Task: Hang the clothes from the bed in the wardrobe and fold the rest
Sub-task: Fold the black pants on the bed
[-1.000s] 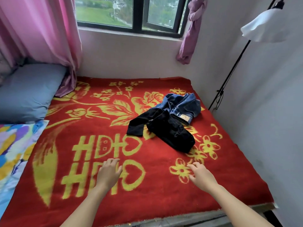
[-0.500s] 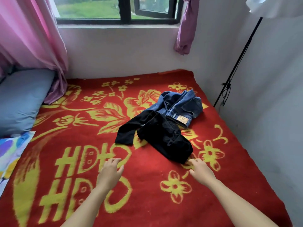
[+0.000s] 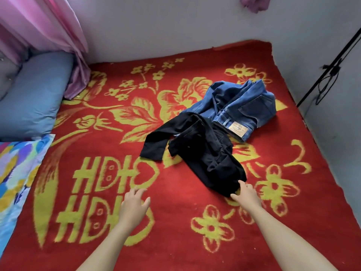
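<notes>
Two pieces of clothing lie on the bed [image 3: 175, 239], right of its middle: a black garment [image 3: 207, 155] and, beyond it towards the far right corner, crumpled jeans [image 3: 248, 104]. The two touch, and the black cloth seems to overlap the jeans' near edge.

The black garment's long axis runs on a diagonal. Its near end points at the person's right side, and the body climbs away and slightly left towards the jeans. One limb of it, whether sleeve or leg I cannot tell, branches off to the left.

The right hand [image 3: 247, 194] is plainly the nearer one. Its fingertips [image 3: 241, 183] touch the garment's near end with the thumb spread below the hem, so it is open and not yet pinching. The left hand [image 3: 134, 204] hangs over the red blanket [image 3: 97, 251] well to the left, fingers loosely spread and holding nothing — the branching limb is the part closest to it.

My reading is that the pick-up of the black garment is only starting. The right hand needs only to close on the hem, while the left would have to travel forward and right to take the far end or the limb. Lifting from one end may drag the jeans along where they overlap.

A blue pillow [image 3: 33, 94] lies at the left edge.
</notes>
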Available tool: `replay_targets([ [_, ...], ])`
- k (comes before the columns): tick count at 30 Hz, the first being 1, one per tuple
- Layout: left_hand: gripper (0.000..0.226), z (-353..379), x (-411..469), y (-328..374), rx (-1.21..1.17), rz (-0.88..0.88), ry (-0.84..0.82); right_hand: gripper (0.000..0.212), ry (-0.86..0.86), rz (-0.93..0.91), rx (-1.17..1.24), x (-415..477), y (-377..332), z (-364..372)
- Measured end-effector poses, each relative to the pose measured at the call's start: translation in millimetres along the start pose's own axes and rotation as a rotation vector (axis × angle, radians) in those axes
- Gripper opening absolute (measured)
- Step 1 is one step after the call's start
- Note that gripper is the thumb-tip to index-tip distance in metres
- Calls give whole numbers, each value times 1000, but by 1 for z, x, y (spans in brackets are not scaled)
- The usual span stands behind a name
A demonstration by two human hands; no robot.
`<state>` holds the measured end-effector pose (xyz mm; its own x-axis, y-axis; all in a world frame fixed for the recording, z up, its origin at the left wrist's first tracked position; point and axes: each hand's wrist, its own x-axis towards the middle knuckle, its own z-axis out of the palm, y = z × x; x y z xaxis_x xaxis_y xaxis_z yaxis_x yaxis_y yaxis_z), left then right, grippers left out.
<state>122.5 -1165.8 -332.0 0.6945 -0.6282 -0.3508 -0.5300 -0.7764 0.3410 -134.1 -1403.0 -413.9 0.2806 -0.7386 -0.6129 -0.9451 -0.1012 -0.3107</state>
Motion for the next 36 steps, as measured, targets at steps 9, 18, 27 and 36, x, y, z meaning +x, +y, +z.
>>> replay_targets([
  [9,38,9,18,-21,-11,-138,-37,96,-29,104,94,84,-32,-6],
  [18,36,-20,66,-36,0,-181,49,105,34,431,563,127,-39,18],
  [27,37,4,53,-12,-45,-111,-51,41,192,274,397,67,-62,27],
  [36,90,17,10,24,-31,284,-158,24,294,82,440,-72,-119,4],
])
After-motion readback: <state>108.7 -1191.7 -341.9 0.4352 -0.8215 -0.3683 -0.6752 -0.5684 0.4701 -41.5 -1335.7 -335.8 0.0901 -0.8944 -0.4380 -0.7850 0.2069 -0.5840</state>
